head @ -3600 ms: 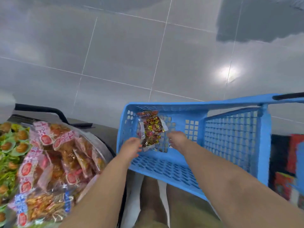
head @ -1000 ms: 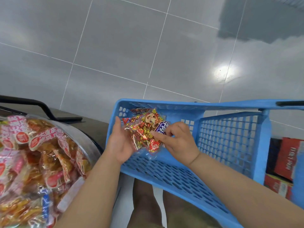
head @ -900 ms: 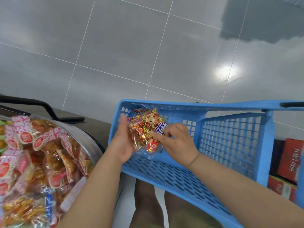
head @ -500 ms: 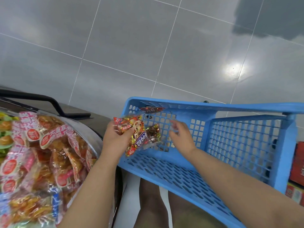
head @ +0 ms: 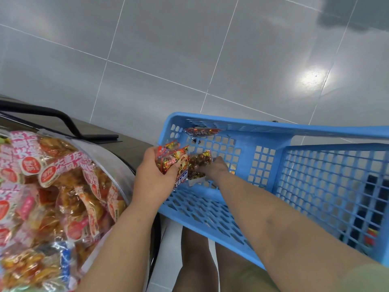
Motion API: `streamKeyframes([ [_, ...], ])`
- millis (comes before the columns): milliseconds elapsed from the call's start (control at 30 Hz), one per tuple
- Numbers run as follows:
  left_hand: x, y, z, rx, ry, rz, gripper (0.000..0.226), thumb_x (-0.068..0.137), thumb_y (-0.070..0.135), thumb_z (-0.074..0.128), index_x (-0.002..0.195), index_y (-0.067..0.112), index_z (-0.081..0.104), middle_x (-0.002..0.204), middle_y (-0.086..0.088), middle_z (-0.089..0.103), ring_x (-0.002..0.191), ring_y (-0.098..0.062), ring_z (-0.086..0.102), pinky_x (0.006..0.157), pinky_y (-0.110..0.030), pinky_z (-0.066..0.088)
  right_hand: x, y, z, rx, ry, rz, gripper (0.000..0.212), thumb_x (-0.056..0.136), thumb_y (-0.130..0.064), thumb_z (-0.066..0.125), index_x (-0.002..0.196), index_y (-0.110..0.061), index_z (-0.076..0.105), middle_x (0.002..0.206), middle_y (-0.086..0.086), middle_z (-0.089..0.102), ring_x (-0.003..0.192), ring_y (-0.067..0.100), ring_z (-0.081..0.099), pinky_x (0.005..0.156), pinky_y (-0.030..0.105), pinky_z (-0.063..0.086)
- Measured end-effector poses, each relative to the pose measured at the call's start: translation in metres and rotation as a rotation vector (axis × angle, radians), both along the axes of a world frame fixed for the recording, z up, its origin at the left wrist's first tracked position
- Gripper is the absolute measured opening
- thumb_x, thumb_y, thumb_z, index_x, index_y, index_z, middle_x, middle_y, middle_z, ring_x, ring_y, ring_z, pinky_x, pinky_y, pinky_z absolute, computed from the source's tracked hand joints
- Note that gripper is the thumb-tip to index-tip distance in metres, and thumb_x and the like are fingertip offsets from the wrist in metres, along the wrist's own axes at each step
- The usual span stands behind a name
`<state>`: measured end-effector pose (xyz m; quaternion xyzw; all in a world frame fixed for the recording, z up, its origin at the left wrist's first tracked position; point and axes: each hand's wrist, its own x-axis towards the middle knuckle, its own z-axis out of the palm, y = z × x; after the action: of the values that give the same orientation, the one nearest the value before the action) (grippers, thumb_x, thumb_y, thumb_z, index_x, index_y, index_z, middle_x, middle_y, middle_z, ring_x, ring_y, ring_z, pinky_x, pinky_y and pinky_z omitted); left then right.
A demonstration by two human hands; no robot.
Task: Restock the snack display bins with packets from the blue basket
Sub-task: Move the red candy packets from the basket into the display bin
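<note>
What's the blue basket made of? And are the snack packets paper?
The blue basket looks like moulded plastic, matt: even colour, square holes in its walls. The snack packets in the left hand look like glossy plastic film, not paper: they shine, and the packet in the right hand is see-through.

Left grip round packets; right grip on brown packet

Blue matt plastic basket, glossy film packets, shiny metal bin rim, glossy tiled floor
</note>
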<state>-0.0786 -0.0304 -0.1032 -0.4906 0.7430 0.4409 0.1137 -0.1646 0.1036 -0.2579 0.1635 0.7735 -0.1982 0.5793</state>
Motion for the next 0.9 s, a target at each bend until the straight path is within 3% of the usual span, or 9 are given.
streamKeyframes([
  [100, -0.003, -0.002, 0.002, 0.061, 0.008, 0.092, 0.046, 0.081, 0.032, 0.073, 0.117, 0.036, 0.046, 0.092, 0.022, 0.057, 0.082, 0.005, 0.055, 0.062, -0.017, 0.042, -0.008, 0.017, 0.019, -0.096, 0.034, 0.005, 0.045, 0.076, -0.042, 0.075, 0.109, -0.014, 0.062, 0.105, 0.005, 0.065, 0.084, 0.016, 0.059, 0.073, 0.027, 0.050],
  [200, -0.009, -0.004, 0.007, 0.290, 0.052, 0.300, 0.035, 0.080, 0.021, 0.076, 0.103, 0.034, 0.054, 0.100, 0.009, 0.068, 0.093, -0.016, 0.067, 0.080, -0.040, 0.056, -0.015, 0.043, 0.053, -0.208, 0.182, -0.126, 0.033, 0.079, -0.036, 0.074, 0.105, -0.021, 0.059, 0.107, 0.006, 0.064, 0.078, 0.010, 0.059, 0.059, 0.018, 0.045],
  [367, -0.024, 0.004, 0.024, 0.735, 0.093, 0.530, 0.035, 0.083, 0.005, 0.069, 0.115, 0.013, 0.057, 0.105, -0.014, 0.071, 0.088, -0.030, 0.071, 0.073, -0.043, 0.058, -0.021, 0.079, 0.128, -0.541, 0.771, -0.139, 0.030, 0.084, -0.020, 0.070, 0.104, -0.039, 0.059, 0.107, -0.004, 0.057, 0.100, 0.000, 0.053, 0.083, 0.014, 0.043],
  [533, -0.040, 0.018, 0.042, 0.932, 0.131, 0.454, 0.030, 0.079, 0.012, 0.065, 0.109, 0.008, 0.060, 0.086, -0.009, 0.074, 0.073, -0.022, 0.073, 0.056, -0.033, 0.058, -0.028, 0.081, 0.177, -0.883, 1.198, 0.473, 0.045, 0.082, -0.014, 0.065, 0.124, -0.023, 0.050, 0.130, 0.001, 0.046, 0.118, 0.023, 0.045, 0.104, 0.032, 0.035],
  [600, -0.043, 0.021, 0.046, 0.952, 0.144, 0.439, 0.019, 0.093, 0.018, 0.053, 0.106, 0.009, 0.063, 0.090, -0.010, 0.074, 0.074, -0.021, 0.073, 0.060, -0.033, 0.058, -0.031, 0.074, 0.186, -0.906, 1.239, 0.631, 0.041, 0.085, -0.018, 0.058, 0.124, -0.023, 0.048, 0.133, 0.003, 0.040, 0.120, 0.027, 0.043, 0.103, 0.038, 0.036],
  [667, -0.045, 0.020, 0.049, 0.976, 0.108, 0.448, 0.038, 0.096, 0.043, 0.047, 0.104, 0.013, 0.068, 0.100, -0.013, 0.073, 0.087, -0.026, 0.072, 0.077, -0.040, 0.057, -0.033, 0.070, 0.193, -0.916, 1.217, 0.702, 0.044, 0.086, -0.027, 0.058, 0.127, -0.023, 0.044, 0.135, 0.004, 0.036, 0.123, 0.028, 0.040, 0.103, 0.042, 0.038],
  [767, -0.045, 0.016, 0.052, 1.021, 0.094, 0.441, 0.079, 0.068, 0.082, 0.039, 0.102, 0.020, 0.073, 0.106, -0.014, 0.073, 0.098, -0.032, 0.070, 0.087, -0.047, 0.052, -0.035, 0.066, 0.197, -0.896, 1.164, 0.798, 0.066, 0.077, -0.047, 0.066, 0.132, -0.023, 0.038, 0.138, 0.004, 0.029, 0.128, 0.029, 0.032, 0.102, 0.049, 0.038],
  [833, -0.042, 0.016, 0.052, 1.046, 0.181, 0.406, 0.085, 0.060, 0.083, 0.049, 0.113, 0.019, 0.067, 0.110, -0.014, 0.071, 0.102, -0.031, 0.068, 0.085, -0.047, 0.053, -0.034, 0.061, 0.198, -0.861, 1.134, 0.837, 0.081, 0.070, -0.053, 0.072, 0.135, -0.022, 0.035, 0.140, 0.004, 0.026, 0.130, 0.030, 0.027, 0.103, 0.054, 0.037],
  [900, -0.040, 0.014, 0.053, 1.028, 0.285, 0.385, 0.070, 0.065, 0.056, 0.078, 0.118, 0.015, 0.061, 0.108, -0.013, 0.071, 0.098, -0.029, 0.070, 0.075, -0.043, 0.057, -0.028, 0.054, 0.198, -0.835, 1.110, 0.869, 0.090, 0.067, -0.053, 0.076, 0.137, -0.020, 0.031, 0.141, 0.004, 0.023, 0.131, 0.031, 0.023, 0.104, 0.054, 0.032],
])
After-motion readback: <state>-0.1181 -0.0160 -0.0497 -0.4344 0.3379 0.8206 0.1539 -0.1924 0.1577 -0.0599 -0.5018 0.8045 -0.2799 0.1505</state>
